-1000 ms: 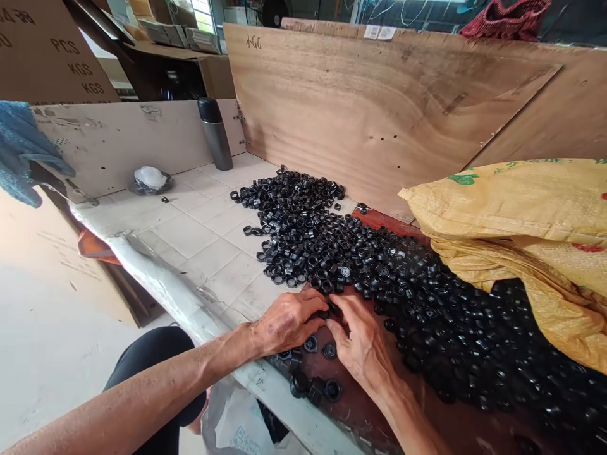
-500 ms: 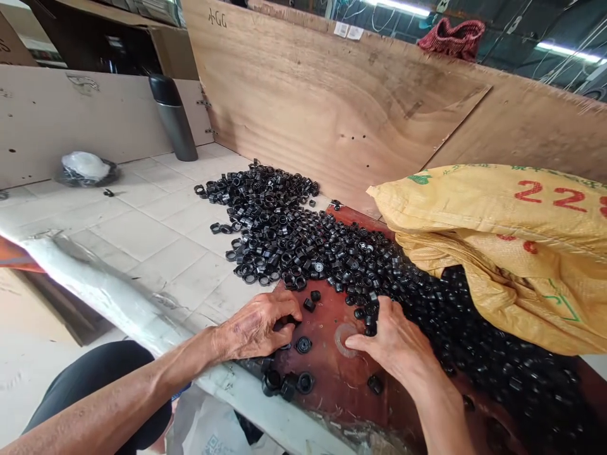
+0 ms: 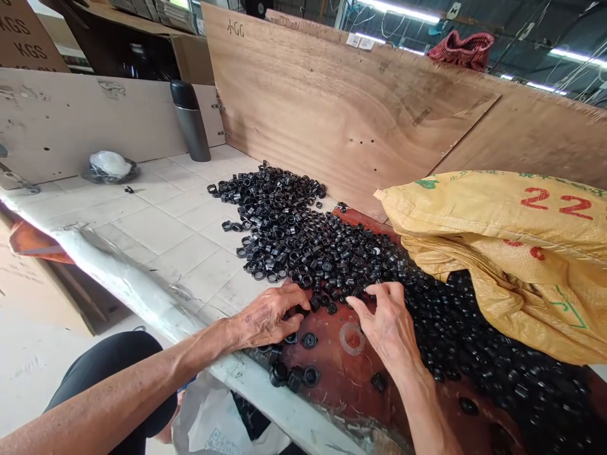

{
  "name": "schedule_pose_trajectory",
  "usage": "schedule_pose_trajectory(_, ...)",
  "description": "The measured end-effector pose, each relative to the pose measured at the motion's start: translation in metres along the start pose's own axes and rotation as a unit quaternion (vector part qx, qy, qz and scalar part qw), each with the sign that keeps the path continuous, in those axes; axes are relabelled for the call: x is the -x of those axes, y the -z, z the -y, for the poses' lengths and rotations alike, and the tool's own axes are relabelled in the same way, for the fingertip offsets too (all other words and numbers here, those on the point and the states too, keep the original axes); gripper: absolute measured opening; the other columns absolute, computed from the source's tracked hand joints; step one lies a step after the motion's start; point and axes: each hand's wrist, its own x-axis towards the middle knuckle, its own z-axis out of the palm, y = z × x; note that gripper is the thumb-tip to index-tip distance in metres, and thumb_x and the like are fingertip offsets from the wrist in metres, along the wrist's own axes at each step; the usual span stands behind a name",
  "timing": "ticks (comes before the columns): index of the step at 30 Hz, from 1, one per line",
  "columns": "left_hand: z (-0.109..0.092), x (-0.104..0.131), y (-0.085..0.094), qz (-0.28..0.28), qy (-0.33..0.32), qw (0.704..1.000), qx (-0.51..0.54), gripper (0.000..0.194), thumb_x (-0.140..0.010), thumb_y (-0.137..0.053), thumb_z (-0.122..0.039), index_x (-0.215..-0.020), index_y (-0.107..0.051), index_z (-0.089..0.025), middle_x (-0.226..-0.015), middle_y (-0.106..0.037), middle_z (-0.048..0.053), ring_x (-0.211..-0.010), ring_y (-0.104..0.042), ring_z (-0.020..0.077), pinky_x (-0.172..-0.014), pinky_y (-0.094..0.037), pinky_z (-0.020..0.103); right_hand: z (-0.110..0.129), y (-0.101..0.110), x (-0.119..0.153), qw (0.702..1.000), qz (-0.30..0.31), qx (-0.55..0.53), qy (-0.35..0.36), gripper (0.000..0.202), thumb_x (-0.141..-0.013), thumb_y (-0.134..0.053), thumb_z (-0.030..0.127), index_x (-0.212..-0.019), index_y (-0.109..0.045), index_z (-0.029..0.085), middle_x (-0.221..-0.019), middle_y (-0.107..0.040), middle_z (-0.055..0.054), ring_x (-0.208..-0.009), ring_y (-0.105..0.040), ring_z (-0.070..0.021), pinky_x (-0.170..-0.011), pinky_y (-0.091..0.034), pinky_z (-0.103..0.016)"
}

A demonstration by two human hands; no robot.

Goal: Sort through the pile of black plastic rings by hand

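Many small black plastic rings and caps (image 3: 303,240) lie heaped across white tiles and a reddish-brown board (image 3: 332,360). My left hand (image 3: 272,316) is at the board's left part, its fingers curled around something dark that I cannot make out. At the heap's near edge is my right hand (image 3: 384,316), thumb and fingers apart, the fingertips beside black pieces and nothing clearly between them. Several loose black pieces (image 3: 310,376) sit below my left hand, near the table's padded edge.
A yellow woven sack (image 3: 474,208) rests on the heap at the right. A dark bottle (image 3: 190,123) and a plastic-wrapped bundle (image 3: 110,166) stand at the back left. Wooden panels (image 3: 332,101) wall the back; a white bag (image 3: 208,417) hangs below the edge.
My right hand has moved up and slightly left to the heap's edge, its fingers now over the pieces there. The view has shifted a little, and my left hand stays nearly in place.
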Motion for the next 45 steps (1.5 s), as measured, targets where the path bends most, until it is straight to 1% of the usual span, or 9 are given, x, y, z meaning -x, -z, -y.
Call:
schedule_pose_trajectory(3, -0.008, 0.000, 0.002, -0.033, 0.065, 0.997, 0.021, 0.024, -0.080, -0.057, -0.010, -0.103, -0.060, -0.019, -0.087, -0.066, 0.001, -0.068, -0.060, 0.0126, -0.063, -0.046, 0.024, 0.017, 0.003, 0.006, 0.994, 0.080, -0.067, 0.043, 0.014, -0.095, -0.065, 0.035, -0.098, -0.061, 0.022, -0.091, -0.060, -0.004, -0.078, -0.064, -0.0206, -0.072, -0.055, -0.032)
schedule_pose_trajectory(7, -0.016, -0.002, 0.004, -0.034, 0.132, 0.987, 0.086, 0.023, -0.078, -0.057, -0.011, -0.099, -0.059, -0.018, -0.066, -0.058, -0.006, -0.052, -0.052, 0.0087, -0.050, -0.040, 0.019, 0.032, -0.019, 0.012, 0.988, 0.126, -0.041, 0.074, 0.022, -0.093, -0.061, 0.018, -0.115, -0.062, 0.019, -0.107, -0.063, -0.010, -0.088, -0.067, -0.0251, -0.073, -0.055, -0.035)
schedule_pose_trajectory(11, -0.014, -0.001, 0.001, -0.036, 0.134, 0.984, 0.113, 0.027, -0.076, -0.059, -0.010, -0.101, -0.061, -0.018, -0.074, -0.063, -0.004, -0.059, -0.057, 0.0089, -0.052, -0.043, 0.018, 0.036, -0.026, 0.012, 0.989, 0.085, -0.115, 0.033, 0.010, -0.090, -0.060, 0.014, -0.097, -0.065, 0.018, -0.093, -0.065, -0.008, -0.082, -0.067, -0.0229, -0.073, -0.055, -0.033)
schedule_pose_trajectory(14, -0.011, 0.000, 0.000, -0.044, 0.144, 0.979, 0.135, 0.032, -0.076, -0.059, -0.010, -0.107, -0.062, -0.018, -0.078, -0.065, -0.003, -0.062, -0.058, 0.0088, -0.055, -0.045, 0.018, 0.045, -0.018, 0.013, 0.964, 0.083, -0.251, -0.023, 0.015, -0.091, -0.063, 0.024, -0.105, -0.067, 0.021, -0.090, -0.069, -0.004, -0.076, -0.068, -0.0193, -0.070, -0.056, -0.029)
schedule_pose_trajectory(17, -0.014, 0.001, 0.001, -0.052, 0.153, 0.971, 0.174, 0.033, -0.077, -0.062, -0.010, -0.108, -0.061, -0.018, -0.076, -0.063, -0.004, -0.063, -0.057, 0.0084, -0.056, -0.046, 0.018, 0.057, -0.017, 0.016, 0.932, 0.102, -0.347, -0.007, 0.019, -0.095, -0.060, 0.030, -0.110, -0.068, 0.022, -0.103, -0.071, -0.005, -0.086, -0.069, -0.0184, -0.076, -0.058, -0.027)
schedule_pose_trajectory(24, -0.021, 0.002, 0.003, -0.079, 0.132, 0.914, 0.375, 0.035, -0.079, -0.071, -0.014, -0.106, -0.050, -0.018, -0.099, -0.069, 0.006, -0.084, -0.069, 0.0150, -0.075, -0.057, 0.029, 0.059, -0.036, 0.022, 0.927, 0.073, -0.369, 0.001, 0.016, -0.095, -0.064, 0.033, -0.106, -0.071, 0.023, -0.103, -0.074, -0.004, -0.094, -0.070, -0.0198, -0.084, -0.057, -0.029)
schedule_pose_trajectory(31, -0.015, 0.007, 0.007, -0.053, 0.132, 0.889, 0.435, 0.025, -0.085, -0.076, -0.026, -0.104, -0.063, -0.014, -0.102, -0.068, 0.007, -0.087, -0.069, 0.0168, -0.079, -0.057, 0.032, 0.066, -0.026, 0.020, 0.918, 0.044, -0.395, 0.018, 0.012, -0.094, -0.065, 0.026, -0.103, -0.072, 0.026, -0.103, -0.072, -0.003, -0.096, -0.069, -0.0179, -0.085, -0.057, -0.027)
schedule_pose_trajectory(39, -0.010, 0.007, 0.013, -0.086, -0.013, 0.967, 0.239, 0.020, -0.091, -0.070, -0.021, -0.111, -0.070, -0.017, -0.114, -0.071, 0.011, -0.107, -0.067, 0.0216, -0.094, -0.056, 0.037, 0.067, -0.022, 0.022, 0.928, 0.036, -0.370, 0.021, 0.011, -0.094, -0.066, 0.029, -0.101, -0.073, 0.023, -0.100, -0.073, -0.005, -0.093, -0.071, -0.0197, -0.081, -0.059, -0.027)
schedule_pose_trajectory(45, -0.013, 0.006, 0.016, -0.089, -0.039, 0.979, 0.178, 0.023, -0.095, -0.065, -0.027, -0.116, -0.068, -0.017, -0.112, -0.073, 0.013, -0.102, -0.067, 0.0216, -0.089, -0.057, 0.035, 0.063, -0.035, 0.029, 0.924, 0.060, -0.377, -0.019, 0.016, -0.097, -0.063, 0.034, -0.104, -0.070, 0.022, -0.097, -0.073, -0.004, -0.070, -0.073, -0.0151, -0.063, -0.059, -0.024)
